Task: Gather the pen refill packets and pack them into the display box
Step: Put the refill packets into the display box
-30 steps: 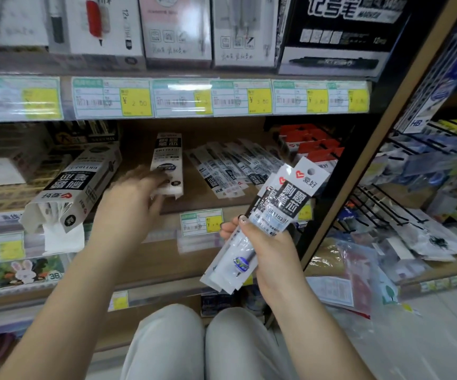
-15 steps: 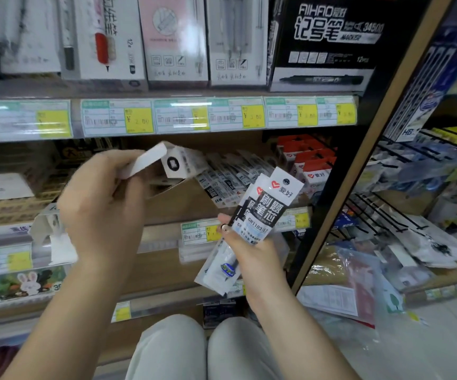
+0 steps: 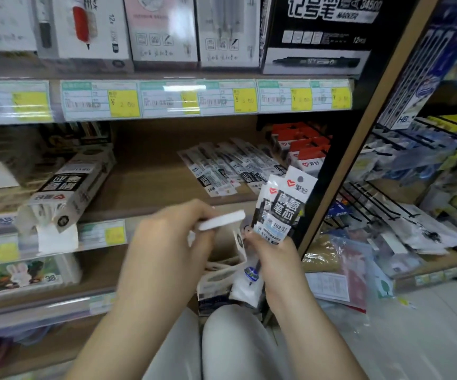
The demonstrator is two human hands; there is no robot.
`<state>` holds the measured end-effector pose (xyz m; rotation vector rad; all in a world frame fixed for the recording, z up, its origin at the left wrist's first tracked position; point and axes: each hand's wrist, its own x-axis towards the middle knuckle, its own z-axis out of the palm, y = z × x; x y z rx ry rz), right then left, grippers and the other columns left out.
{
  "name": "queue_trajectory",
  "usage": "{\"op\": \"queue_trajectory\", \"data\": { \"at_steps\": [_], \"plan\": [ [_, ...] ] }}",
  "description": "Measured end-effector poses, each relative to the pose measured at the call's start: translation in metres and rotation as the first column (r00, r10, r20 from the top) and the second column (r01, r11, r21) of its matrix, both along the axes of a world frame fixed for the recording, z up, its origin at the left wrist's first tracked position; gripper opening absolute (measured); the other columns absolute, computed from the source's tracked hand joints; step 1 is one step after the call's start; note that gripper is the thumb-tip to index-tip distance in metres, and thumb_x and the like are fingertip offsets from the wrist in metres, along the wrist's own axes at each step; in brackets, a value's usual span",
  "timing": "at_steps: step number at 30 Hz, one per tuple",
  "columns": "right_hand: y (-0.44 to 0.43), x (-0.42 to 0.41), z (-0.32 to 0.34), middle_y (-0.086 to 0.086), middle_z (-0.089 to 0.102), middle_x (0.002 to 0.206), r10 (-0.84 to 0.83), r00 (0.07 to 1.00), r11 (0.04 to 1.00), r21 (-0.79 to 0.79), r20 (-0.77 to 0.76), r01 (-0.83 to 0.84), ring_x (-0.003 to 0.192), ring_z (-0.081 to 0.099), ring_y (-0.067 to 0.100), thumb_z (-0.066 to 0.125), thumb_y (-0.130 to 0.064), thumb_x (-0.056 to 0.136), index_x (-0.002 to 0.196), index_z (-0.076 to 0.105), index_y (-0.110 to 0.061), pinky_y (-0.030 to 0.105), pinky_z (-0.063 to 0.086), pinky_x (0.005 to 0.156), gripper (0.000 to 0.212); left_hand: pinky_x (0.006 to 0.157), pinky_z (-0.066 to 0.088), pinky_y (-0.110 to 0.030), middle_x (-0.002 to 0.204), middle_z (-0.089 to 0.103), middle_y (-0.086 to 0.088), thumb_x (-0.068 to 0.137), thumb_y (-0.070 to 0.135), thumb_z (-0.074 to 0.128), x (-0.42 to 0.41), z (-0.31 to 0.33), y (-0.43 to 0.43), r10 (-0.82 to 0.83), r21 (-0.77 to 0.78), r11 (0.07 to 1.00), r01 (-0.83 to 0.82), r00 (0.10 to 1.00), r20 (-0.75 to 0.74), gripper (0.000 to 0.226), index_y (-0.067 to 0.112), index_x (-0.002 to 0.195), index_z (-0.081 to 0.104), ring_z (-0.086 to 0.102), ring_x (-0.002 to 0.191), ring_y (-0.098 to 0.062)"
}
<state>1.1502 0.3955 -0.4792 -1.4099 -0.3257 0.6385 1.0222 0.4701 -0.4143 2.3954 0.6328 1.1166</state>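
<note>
Your right hand (image 3: 270, 250) grips a fanned bundle of packets (image 3: 282, 212) upright, headers up, probably so they drop straight into the box (image 3: 222, 259). Your left hand (image 3: 167, 242) pinches its flap, holding the blurred mouth open beside them. More packets (image 3: 222, 171) lie loose on the shelf (image 3: 150, 185).

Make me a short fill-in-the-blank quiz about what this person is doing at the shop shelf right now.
1. The right hand grips a bundle of refill ____.
2. The left hand holds a small white box by its open ____.
3. More packets lie loose on the wooden ____.
4. The price tags on the shelf edge have patches coloured ____.

Missing words: packets; flap; shelf; yellow
</note>
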Motion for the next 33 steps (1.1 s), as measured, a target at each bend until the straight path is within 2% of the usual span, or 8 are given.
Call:
{"op": "queue_trajectory", "data": {
  "at_steps": [4, 10, 14, 20, 24, 26, 29, 33],
  "plan": [
    [-0.013, 0.001, -0.003, -0.009, 0.069, 0.070, 0.088, 0.987, 0.996, -0.043, 0.134, -0.083, 0.067, 0.063, 0.008, 0.067, -0.014, 0.083, 0.078, 0.065, -0.020, 0.018, 0.048, 0.060, 0.008, 0.057, 0.050, -0.038, 0.062, 0.064, 0.007, 0.077, 0.015, 0.065, 0.020, -0.054, 0.007, 0.021, -0.185, 0.982, -0.044, 0.993, -0.119, 0.012, 0.026, 0.072, 0.063, 0.060, 0.059, -0.015],
    [-0.022, -0.004, -0.019, -0.025, 0.066, 0.067, 0.273, 0.891, 0.938, -0.305, 0.362, -0.164, 0.065, 0.060, -0.012, 0.082, -0.017, 0.065, 0.081, 0.058, -0.030, 0.006, 0.041, 0.055, 0.031, 0.050, 0.037, -0.014, 0.058, 0.060, 0.019, 0.078, 0.007, 0.069, 0.025, -0.077, 0.015, 0.040, -0.416, 0.908, -0.053, 0.998, -0.040, 0.025, 0.027, 0.065, 0.061, 0.051, 0.051, -0.002],
    [-0.020, -0.001, -0.026, -0.018, 0.066, 0.063, 0.194, 0.856, 0.932, -0.362, 0.479, -0.009, 0.064, 0.062, -0.006, 0.076, -0.023, 0.071, 0.065, 0.060, -0.029, 0.013, 0.044, 0.054, 0.018, 0.054, 0.039, -0.009, 0.067, 0.064, 0.022, 0.079, 0.005, 0.069, 0.022, -0.074, 0.017, -0.008, -0.422, 0.907, -0.002, 1.000, -0.021, 0.029, 0.030, 0.066, 0.061, 0.057, 0.058, 0.000],
    [-0.019, -0.002, -0.031, -0.004, 0.067, 0.060, 0.073, 0.820, 0.938, -0.320, 0.567, 0.137, 0.058, 0.062, 0.009, 0.071, -0.020, 0.070, 0.064, 0.062, -0.011, 0.030, 0.049, 0.054, 0.014, 0.054, 0.043, -0.013, 0.071, 0.066, 0.015, 0.080, 0.002, 0.068, 0.017, -0.072, 0.019, -0.060, -0.463, 0.884, 0.057, 0.998, 0.008, 0.029, 0.029, 0.069, 0.064, 0.058, 0.060, -0.003],
    [-0.021, -0.005, -0.029, -0.005, 0.067, 0.062, 0.020, 0.837, 0.944, -0.286, 0.547, 0.164, 0.059, 0.062, 0.012, 0.071, -0.014, 0.069, 0.062, 0.060, -0.012, 0.033, 0.050, 0.054, 0.012, 0.064, 0.044, -0.011, 0.084, 0.065, 0.016, 0.073, -0.001, 0.073, 0.019, -0.071, 0.015, 0.000, -0.389, 0.921, 0.028, 0.997, 0.072, 0.044, 0.038, 0.082, 0.054, 0.059, 0.073, -0.001],
    [-0.021, -0.007, -0.028, -0.010, 0.064, 0.061, 0.007, 0.842, 0.943, -0.283, 0.539, 0.174, 0.053, 0.057, 0.009, 0.070, -0.012, 0.068, 0.057, 0.056, -0.016, 0.028, 0.046, 0.050, 0.018, 0.067, 0.038, -0.008, 0.079, 0.053, 0.014, 0.068, -0.001, 0.075, 0.019, -0.069, 0.012, 0.050, -0.219, 0.975, -0.033, 0.996, 0.071, 0.053, 0.038, 0.082, 0.042, 0.050, 0.074, 0.001],
    [-0.023, -0.008, -0.028, -0.010, 0.060, 0.055, 0.005, 0.836, 0.936, -0.296, 0.549, 0.189, 0.049, 0.050, 0.006, 0.069, -0.012, 0.067, 0.053, 0.050, -0.021, 0.024, 0.040, 0.047, 0.025, 0.066, 0.033, -0.011, 0.077, 0.037, 0.017, 0.064, -0.001, 0.065, 0.017, -0.070, 0.006, -0.024, 0.030, 0.999, 0.022, 0.998, 0.066, 0.042, 0.028, 0.079, 0.039, 0.036, 0.071, -0.003],
    [-0.024, -0.008, -0.024, -0.010, 0.057, 0.055, 0.017, 0.799, 0.926, -0.310, 0.601, 0.213, 0.058, 0.056, 0.011, 0.069, -0.013, 0.067, 0.057, 0.048, -0.029, 0.025, 0.040, 0.051, 0.029, 0.065, 0.033, -0.006, 0.074, 0.040, 0.016, 0.069, 0.011, 0.067, 0.013, -0.068, -0.005, -0.008, -0.099, 0.995, 0.019, 0.994, 0.110, 0.040, 0.032, 0.078, 0.036, 0.042, 0.073, 0.004]
  ]
}}
